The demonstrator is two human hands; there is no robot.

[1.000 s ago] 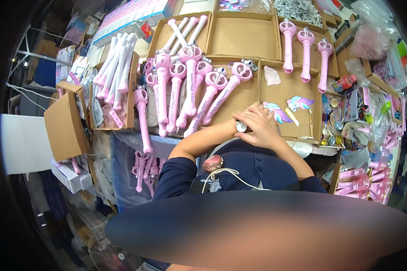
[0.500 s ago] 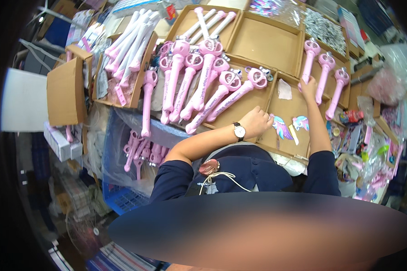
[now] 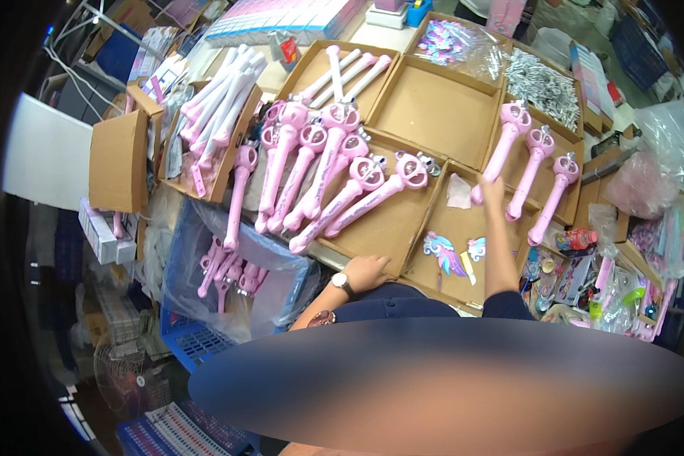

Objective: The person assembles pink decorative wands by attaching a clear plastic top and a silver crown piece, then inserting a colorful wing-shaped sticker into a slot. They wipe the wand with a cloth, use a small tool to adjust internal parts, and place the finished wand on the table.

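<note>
Pink wand (image 3: 501, 150) is over a brown box tray (image 3: 517, 162) on a busy table (image 3: 391, 38); a fan (image 3: 121, 378) stands low on the left. Its round top points away; its long stick slants back leftward. The right hand (image 3: 493, 188) grips its near end. The left hand (image 3: 368, 272) has moved to a tray's front edge; I cannot tell how its fingers are.

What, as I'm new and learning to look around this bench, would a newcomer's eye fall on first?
Probably the heap of glossy pink, round-headed wands, left of centre. Next might come the three similar pink wands in a row at right, with the right hand at the lower end of the leftmost pink wand. Smaller but vivid, a blue-and-purple wing-shaped piece lies in a brown cardboard tray, left of the right forearm.
</note>
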